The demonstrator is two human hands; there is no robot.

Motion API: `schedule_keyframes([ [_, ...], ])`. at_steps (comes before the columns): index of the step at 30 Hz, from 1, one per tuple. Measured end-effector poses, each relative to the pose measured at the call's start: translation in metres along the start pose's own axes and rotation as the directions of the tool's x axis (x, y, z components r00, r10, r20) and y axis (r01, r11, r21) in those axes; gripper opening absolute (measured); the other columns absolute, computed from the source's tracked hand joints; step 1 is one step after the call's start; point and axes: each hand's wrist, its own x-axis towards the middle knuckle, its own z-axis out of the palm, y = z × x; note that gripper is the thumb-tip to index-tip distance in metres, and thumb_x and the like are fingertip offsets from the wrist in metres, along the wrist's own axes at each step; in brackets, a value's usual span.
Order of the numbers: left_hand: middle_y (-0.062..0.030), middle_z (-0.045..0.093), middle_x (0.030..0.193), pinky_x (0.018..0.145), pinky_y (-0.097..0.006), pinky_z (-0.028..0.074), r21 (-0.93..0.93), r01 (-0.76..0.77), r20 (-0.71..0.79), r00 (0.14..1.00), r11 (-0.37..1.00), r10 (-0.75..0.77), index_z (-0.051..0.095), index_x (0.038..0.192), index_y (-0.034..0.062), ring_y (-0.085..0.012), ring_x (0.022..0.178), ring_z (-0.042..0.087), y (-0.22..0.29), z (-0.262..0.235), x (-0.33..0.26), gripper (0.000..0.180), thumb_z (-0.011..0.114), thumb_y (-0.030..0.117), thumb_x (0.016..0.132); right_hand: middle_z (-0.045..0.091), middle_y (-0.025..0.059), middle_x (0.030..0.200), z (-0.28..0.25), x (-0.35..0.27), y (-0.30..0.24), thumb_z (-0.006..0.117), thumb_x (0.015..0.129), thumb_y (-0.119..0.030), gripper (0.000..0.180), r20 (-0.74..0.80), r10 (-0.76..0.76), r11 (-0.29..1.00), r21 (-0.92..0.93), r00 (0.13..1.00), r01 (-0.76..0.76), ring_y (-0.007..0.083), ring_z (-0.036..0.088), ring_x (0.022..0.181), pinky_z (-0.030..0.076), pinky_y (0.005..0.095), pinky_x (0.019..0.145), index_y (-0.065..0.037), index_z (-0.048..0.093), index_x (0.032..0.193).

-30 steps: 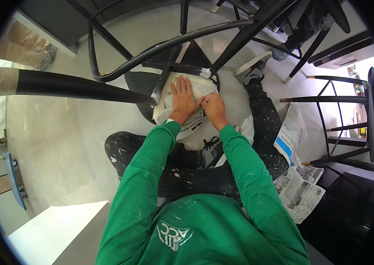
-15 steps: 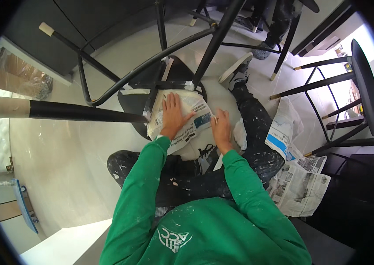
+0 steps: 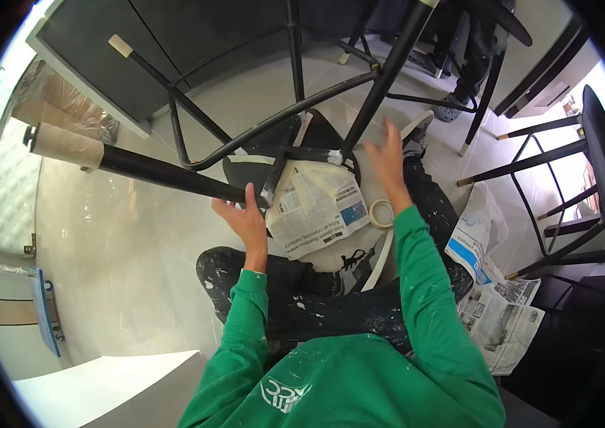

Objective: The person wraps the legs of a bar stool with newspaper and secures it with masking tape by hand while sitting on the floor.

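Note:
An upturned black stool (image 3: 167,172) rests on its dark seat (image 3: 244,173) in front of me, legs angled outward. Newspaper (image 3: 316,217) covers the seat's near part, with pale masking tape strips on it and around the leg bases. My left hand (image 3: 246,227) is open at the base of the left leg, fingers spread; whether it touches the leg is unclear. To the right, my right hand (image 3: 390,170) is raised with fingers apart and nothing in it, near another leg. A roll of masking tape (image 3: 372,217) lies at the newspaper's right edge.
Loose newspaper sheets (image 3: 503,324) lie on the floor at right. Another black stool (image 3: 602,164) lies tipped at far right. A person's shoe (image 3: 451,108) shows beyond, among more stool legs. Plastic-wrapped cardboard (image 3: 67,107) stands at left.
Both hands have left the newspaper: the left moved left to the stool leg, the right moved up and away. The tape roll now shows beside the paper. The view has shifted slightly.

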Motion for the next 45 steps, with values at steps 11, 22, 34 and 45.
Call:
schedule_keyframes([
  [11, -0.0166, 0.072, 0.111, 0.096, -0.037, 0.051, 0.123, -0.045, 0.280, 0.960, 0.991, 0.009, 0.047, 0.142, -0.0055, -0.0275, 0.105, 0.069, -0.040, -0.022, 0.079, 0.056, 0.070, 0.028, 0.103, 0.072, 0.0154, 0.106, -0.010, 0.071, -0.049, 0.079, 0.093, -0.036, 0.052, 0.396, 0.093, 0.982, 0.114, 0.913, -0.150, 0.0245, 0.073, 0.094, 0.057, 0.0381, 0.082, 0.000, 0.061, 0.126],
  [22, -0.0165, 0.071, 0.088, 0.060, -0.037, 0.054, 0.130, -0.023, 0.398, 0.917, 0.991, -0.031, 0.060, 0.118, -0.0040, -0.0222, 0.069, 0.068, -0.113, -0.054, 0.224, 0.047, 0.078, 0.034, 0.097, 0.070, 0.0156, 0.092, 0.010, -0.024, -0.142, 0.083, 0.089, -0.037, 0.047, 0.444, -0.180, 0.984, 0.088, 0.878, 0.157, 0.0333, 0.066, 0.079, 0.053, 0.0422, 0.073, -0.002, 0.065, 0.115],
  [34, -0.0238, 0.073, 0.112, 0.090, -0.042, 0.055, 0.254, -0.152, 0.384, 0.922, 0.955, 0.045, 0.059, 0.133, -0.0055, -0.0341, 0.106, 0.072, -0.144, -0.005, 0.333, 0.065, 0.071, 0.048, 0.099, 0.069, 0.0211, 0.107, 0.063, -0.059, -0.195, 0.079, 0.092, -0.025, 0.043, 0.352, -0.239, 0.960, 0.224, 0.905, 0.167, 0.0410, 0.068, 0.095, 0.055, 0.0451, 0.081, 0.000, 0.061, 0.122],
  [45, -0.0230, 0.052, 0.150, 0.121, -0.047, 0.036, -0.460, -0.241, 0.147, 0.928, 0.855, 0.341, 0.039, 0.153, -0.0037, -0.0344, 0.142, 0.050, -0.040, -0.036, 0.063, 0.060, 0.052, 0.035, 0.109, 0.067, 0.0199, 0.122, 0.107, -0.069, -0.214, 0.076, 0.092, -0.023, 0.038, 0.466, -0.399, 0.908, 0.320, 0.789, 0.271, 0.0368, 0.069, 0.107, 0.052, 0.0477, 0.091, 0.001, 0.063, 0.118],
])
